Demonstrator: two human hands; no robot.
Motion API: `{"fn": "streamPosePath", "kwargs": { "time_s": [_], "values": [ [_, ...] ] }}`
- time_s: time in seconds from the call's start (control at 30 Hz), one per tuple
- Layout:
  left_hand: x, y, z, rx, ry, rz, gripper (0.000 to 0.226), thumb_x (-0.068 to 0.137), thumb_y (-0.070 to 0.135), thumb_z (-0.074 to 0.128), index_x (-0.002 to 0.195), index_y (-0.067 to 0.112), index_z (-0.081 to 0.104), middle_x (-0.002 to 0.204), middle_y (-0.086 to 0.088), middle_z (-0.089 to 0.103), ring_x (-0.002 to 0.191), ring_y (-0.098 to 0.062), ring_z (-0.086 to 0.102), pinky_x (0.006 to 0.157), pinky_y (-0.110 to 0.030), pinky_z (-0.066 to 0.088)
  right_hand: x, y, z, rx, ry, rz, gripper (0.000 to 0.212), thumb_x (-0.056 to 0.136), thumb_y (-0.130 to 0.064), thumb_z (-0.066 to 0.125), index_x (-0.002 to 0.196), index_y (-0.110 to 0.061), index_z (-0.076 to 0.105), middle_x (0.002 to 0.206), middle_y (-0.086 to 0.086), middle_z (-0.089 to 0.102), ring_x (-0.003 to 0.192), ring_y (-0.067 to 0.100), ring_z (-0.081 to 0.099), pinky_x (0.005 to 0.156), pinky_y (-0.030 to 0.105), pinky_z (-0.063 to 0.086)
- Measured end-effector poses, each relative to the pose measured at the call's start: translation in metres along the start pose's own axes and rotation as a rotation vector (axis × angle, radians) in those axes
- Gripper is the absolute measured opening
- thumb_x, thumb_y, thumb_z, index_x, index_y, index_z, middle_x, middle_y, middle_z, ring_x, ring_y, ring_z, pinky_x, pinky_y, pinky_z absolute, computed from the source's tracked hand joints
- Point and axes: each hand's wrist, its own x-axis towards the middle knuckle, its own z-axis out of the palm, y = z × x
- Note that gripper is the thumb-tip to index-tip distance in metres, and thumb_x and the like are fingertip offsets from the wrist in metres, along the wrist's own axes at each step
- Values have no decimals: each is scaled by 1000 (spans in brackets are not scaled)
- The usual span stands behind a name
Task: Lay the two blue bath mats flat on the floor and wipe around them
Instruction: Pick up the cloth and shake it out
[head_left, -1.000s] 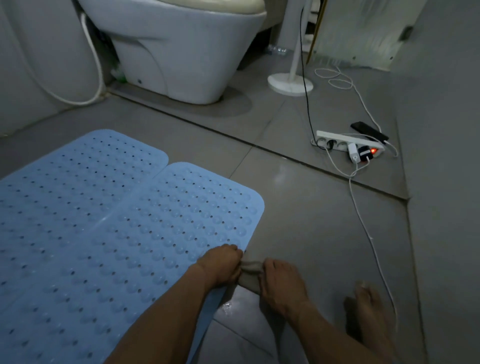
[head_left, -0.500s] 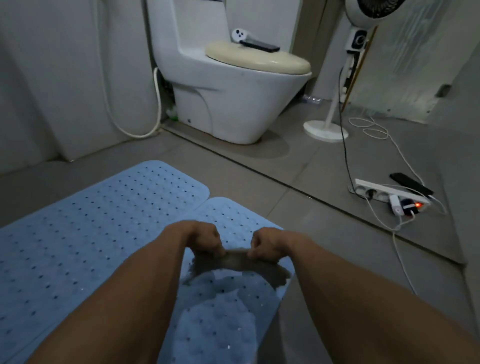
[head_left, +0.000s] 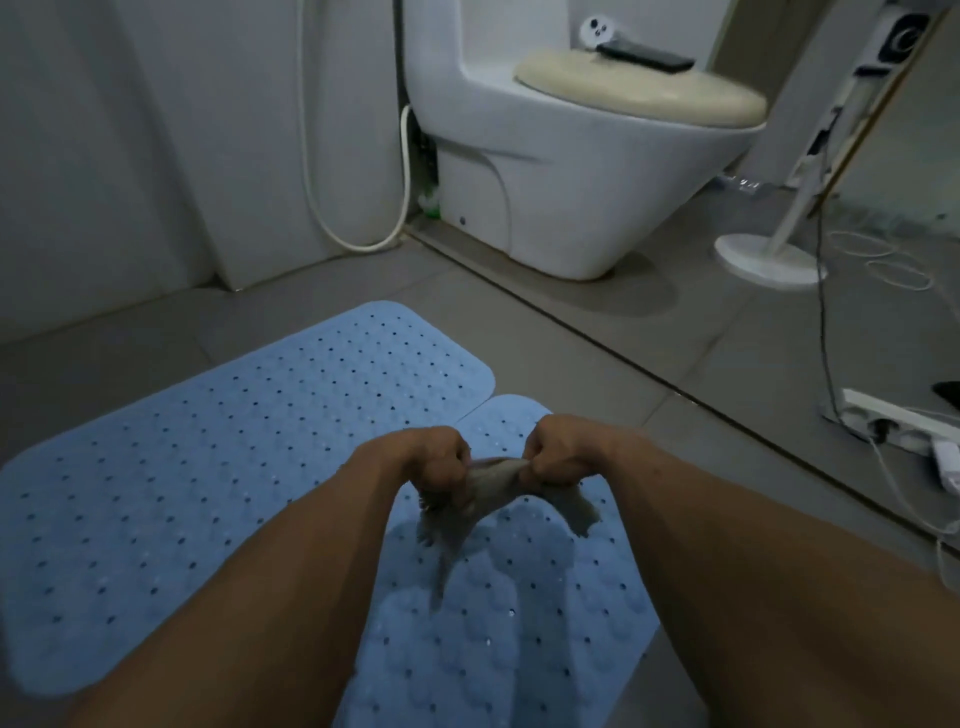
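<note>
- Wringing the cloth (head_left: 493, 480) at centre frame, held up over the near mat (head_left: 498, 639).
- Gripping one end in the left hand (head_left: 441, 462), fingers curled tight round it; gripping the other end in the right hand (head_left: 558, 449) the same way, fists close together.
- Hanging loose below both fists, two ragged tails of cloth, one falling toward the mat's middle, one off to the right.
- Lying flat already, by the look of it: far mat (head_left: 218, 447) across the left of frame, near mat running from centre to the bottom edge, the two touching or slightly overlapping at their upper corners.
- Judging the step as squeezing water out before wiping the floor (head_left: 675, 374).
- Twisting the fists in opposite directions rather than only pulling apart, likely the better way to wring.
- Gathering the loose tails into the grip first, so the whole cloth gets squeezed and not just the middle.
- Shifting sideways off the mat before squeezing hard, since drips would be landing on the dimpled surface and pooling there.
- Keeping drips away from the power strip (head_left: 893, 415) and its cables at the right edge, the main hazard here.
- Leaving the toilet (head_left: 566, 171) at the upper centre out of it.
</note>
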Motion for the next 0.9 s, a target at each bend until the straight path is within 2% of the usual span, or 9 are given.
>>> {"fn": "streamPosePath", "kwargs": {
  "time_s": [0.1, 0.2, 0.27, 0.4, 0.47, 0.6, 0.73, 0.9],
  "values": [
    [22, -4, 0, -32, -15, -28, 30, 75, 29, 77, 99, 12, 70, 102, -9, 69, 89, -21, 61, 75, -35, 51, 34, 6, -10, 23, -66, -26, 26, 72, -25, 81, 95, -13, 78, 98, 4, 72, 91, 22, 69, 73, 38, 63],
    [36, -4, -15, -110, -18, -67, 43, 67, 55, 79, 90, 20, 70, 93, -1, 68, 88, -19, 62, 79, -36, 51, 64, 5, -18, -21, -82, -93, 35, 71, -36, 81, 97, -15, 75, 99, 6, 71, 94, 22, 66, 80, 38, 60],
    [34, -1, -31, -118, -23, -109, 48, 66, 65, 74, 88, 22, 68, 93, 2, 65, 89, -18, 60, 80, -36, 50, 71, 4, -25, -36, -89, -146, 33, 70, -38, 80, 95, -17, 73, 95, 5, 72, 91, 22, 65, 78, 35, 55],
    [6, 14, -76, -90, -22, -186, 43, 80, 53, 69, 95, 12, 68, 93, -5, 63, 83, -20, 56, 68, -31, 43, 52, 0, -59, 14, -137, -231, 26, 68, -31, 77, 89, -23, 66, 79, -1, 75, 76, 15, 70, 68, 29, 53],
    [-15, 32, -108, -97, -15, -205, 38, 83, 45, 68, 96, 10, 68, 91, -6, 62, 81, -19, 55, 67, -31, 43, 34, -5, -93, -10, -101, -278, 25, 66, -35, 77, 85, -29, 61, 85, -5, 70, 77, 13, 63, 65, 30, 48],
    [-65, 77, -183, -105, 16, -210, 21, 83, 37, 65, 83, 16, 62, 87, -5, 62, 81, -19, 57, 70, -32, 47, -11, -25, -179, -54, -136, -353, 32, 63, -43, 76, 80, -35, 51, 85, -8, 62, 77, 14, 61, 60, 31, 47],
    [-122, 129, -259, -136, 44, -209, 13, 85, 31, 62, 79, 21, 57, 86, -1, 59, 78, -14, 54, 67, -26, 43, -60, -48, -280, -69, -155, -386, 32, 61, -48, 74, 82, -32, 56, 82, -7, 65, 75, 15, 62, 59, 30, 47],
    [-198, 193, -352, -143, 64, -201, 14, 86, 33, 63, 82, 22, 55, 91, -2, 59, 80, -16, 53, 66, -27, 42, -116, -76, -402, -36, -147, -403, 15, 69, -39, 70, 76, -34, 58, 76, -10, 63, 75, 14, 63, 60, 26, 44]
  ]
}}
